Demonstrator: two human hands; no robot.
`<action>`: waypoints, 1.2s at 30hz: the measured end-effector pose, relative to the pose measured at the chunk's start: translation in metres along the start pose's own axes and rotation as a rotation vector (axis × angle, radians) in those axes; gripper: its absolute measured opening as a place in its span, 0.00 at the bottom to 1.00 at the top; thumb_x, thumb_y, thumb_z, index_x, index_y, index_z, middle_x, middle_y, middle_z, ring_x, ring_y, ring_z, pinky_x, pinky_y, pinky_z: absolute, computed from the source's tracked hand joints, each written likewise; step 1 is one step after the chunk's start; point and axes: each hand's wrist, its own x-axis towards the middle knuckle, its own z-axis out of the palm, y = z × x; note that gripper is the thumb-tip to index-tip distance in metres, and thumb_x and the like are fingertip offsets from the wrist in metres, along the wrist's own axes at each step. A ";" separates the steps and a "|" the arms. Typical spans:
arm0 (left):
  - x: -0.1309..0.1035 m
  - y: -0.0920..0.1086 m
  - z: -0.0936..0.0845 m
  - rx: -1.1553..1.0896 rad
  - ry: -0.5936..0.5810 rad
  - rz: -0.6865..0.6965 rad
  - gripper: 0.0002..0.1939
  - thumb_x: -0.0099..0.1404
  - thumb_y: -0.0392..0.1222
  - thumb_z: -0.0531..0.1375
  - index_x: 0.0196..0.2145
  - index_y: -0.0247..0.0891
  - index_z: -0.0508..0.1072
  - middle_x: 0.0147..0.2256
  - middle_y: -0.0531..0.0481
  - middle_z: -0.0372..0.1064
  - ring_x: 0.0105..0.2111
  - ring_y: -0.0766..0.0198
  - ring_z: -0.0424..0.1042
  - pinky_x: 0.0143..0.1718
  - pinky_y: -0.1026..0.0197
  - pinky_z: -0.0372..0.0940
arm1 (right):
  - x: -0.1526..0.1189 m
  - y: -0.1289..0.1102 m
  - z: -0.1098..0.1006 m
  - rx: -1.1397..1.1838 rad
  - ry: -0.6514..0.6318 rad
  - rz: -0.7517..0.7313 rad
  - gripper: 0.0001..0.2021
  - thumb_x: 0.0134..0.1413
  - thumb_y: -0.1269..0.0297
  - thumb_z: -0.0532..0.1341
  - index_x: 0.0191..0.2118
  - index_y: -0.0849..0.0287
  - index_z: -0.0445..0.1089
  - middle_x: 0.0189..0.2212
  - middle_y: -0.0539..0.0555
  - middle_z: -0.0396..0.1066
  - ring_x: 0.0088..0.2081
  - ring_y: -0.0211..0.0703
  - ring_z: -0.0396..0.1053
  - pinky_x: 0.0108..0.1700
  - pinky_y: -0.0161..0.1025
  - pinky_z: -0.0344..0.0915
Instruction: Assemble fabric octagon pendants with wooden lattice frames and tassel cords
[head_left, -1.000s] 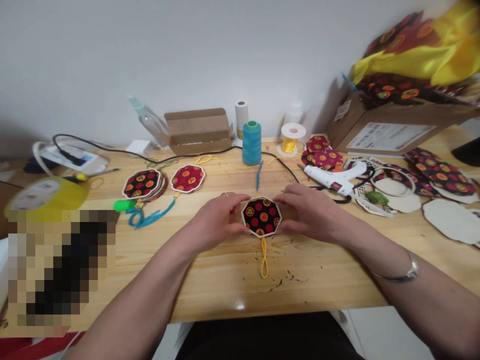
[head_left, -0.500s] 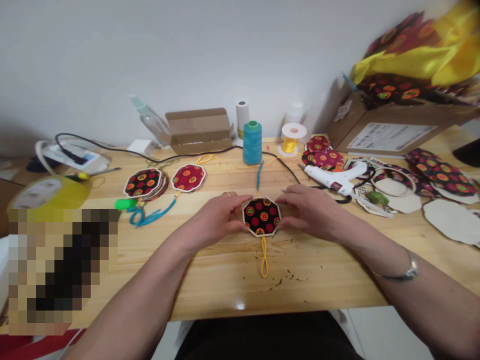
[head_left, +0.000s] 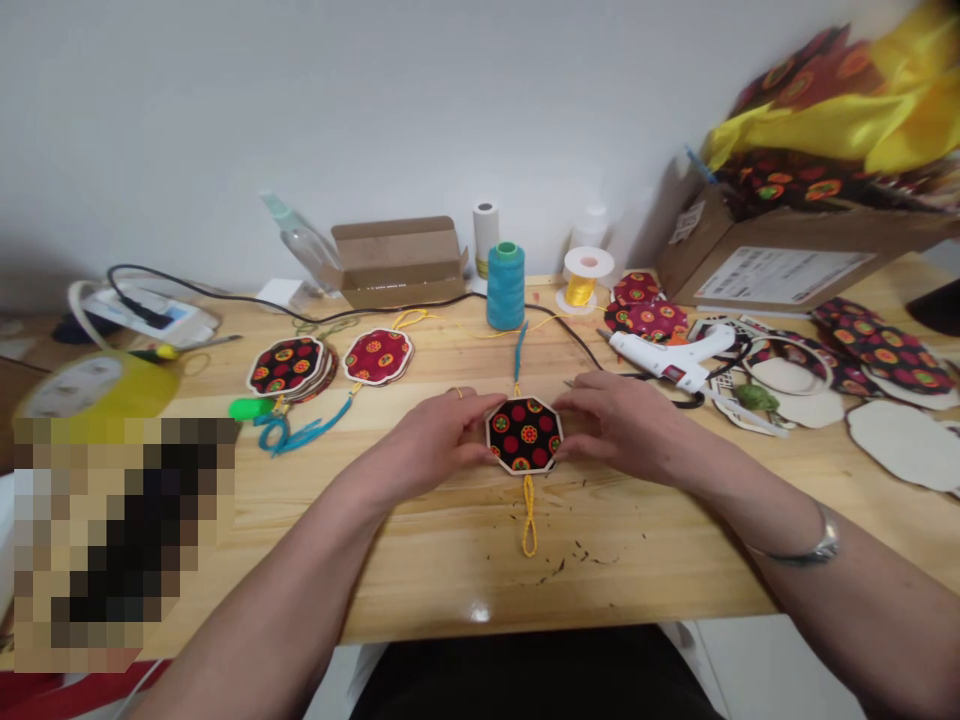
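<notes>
An octagonal piece (head_left: 525,435) of black fabric with red and orange flower prints, edged by a pale frame, lies on the wooden table between my hands. My left hand (head_left: 461,430) grips its left edge with thumb and fingers. On the opposite edge, my right hand (head_left: 596,425) holds it the same way. A yellow braided loop (head_left: 529,515) hangs from the piece toward the table's front. From the far edge a blue cord (head_left: 519,355) runs back toward a blue thread cone (head_left: 506,287).
A white glue gun (head_left: 671,358) lies right of my right hand, near fabric pieces and pale cutouts (head_left: 904,442). Stacked black ornaments (head_left: 289,367) and a red ornament (head_left: 379,357) are at left. A fabric-filled carton (head_left: 787,265) stands at back right. Dark scraps dot the front.
</notes>
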 end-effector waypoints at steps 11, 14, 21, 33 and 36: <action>-0.002 0.001 -0.002 0.026 0.009 -0.048 0.33 0.56 0.55 0.63 0.57 0.45 0.63 0.34 0.54 0.68 0.31 0.63 0.65 0.34 0.62 0.59 | 0.002 0.001 -0.003 -0.029 0.178 0.108 0.13 0.62 0.65 0.53 0.38 0.62 0.75 0.35 0.59 0.72 0.40 0.47 0.69 0.41 0.40 0.63; -0.002 0.002 -0.002 0.062 0.014 -0.062 0.36 0.54 0.57 0.64 0.58 0.45 0.63 0.37 0.52 0.69 0.33 0.61 0.66 0.36 0.61 0.60 | 0.004 0.003 -0.002 -0.032 0.194 0.149 0.13 0.62 0.68 0.52 0.38 0.62 0.75 0.36 0.58 0.73 0.41 0.47 0.69 0.42 0.41 0.63; -0.002 0.004 0.000 0.085 0.009 -0.085 0.34 0.53 0.58 0.64 0.56 0.44 0.65 0.42 0.49 0.70 0.37 0.59 0.68 0.39 0.59 0.61 | 0.001 0.004 0.001 0.043 0.191 0.127 0.11 0.60 0.70 0.54 0.40 0.61 0.74 0.38 0.57 0.74 0.43 0.46 0.69 0.44 0.40 0.63; -0.001 0.007 0.000 0.118 -0.038 -0.099 0.35 0.53 0.57 0.64 0.55 0.42 0.63 0.43 0.48 0.70 0.41 0.56 0.68 0.39 0.59 0.60 | 0.001 0.002 0.000 0.028 0.156 0.109 0.12 0.59 0.72 0.54 0.41 0.62 0.74 0.37 0.58 0.73 0.41 0.46 0.68 0.43 0.40 0.62; 0.000 0.007 0.000 0.117 -0.037 -0.088 0.33 0.54 0.56 0.64 0.54 0.43 0.64 0.43 0.49 0.70 0.40 0.57 0.68 0.38 0.59 0.60 | 0.002 0.002 0.000 0.029 0.161 0.113 0.12 0.59 0.71 0.54 0.41 0.62 0.74 0.37 0.58 0.73 0.41 0.46 0.68 0.43 0.40 0.61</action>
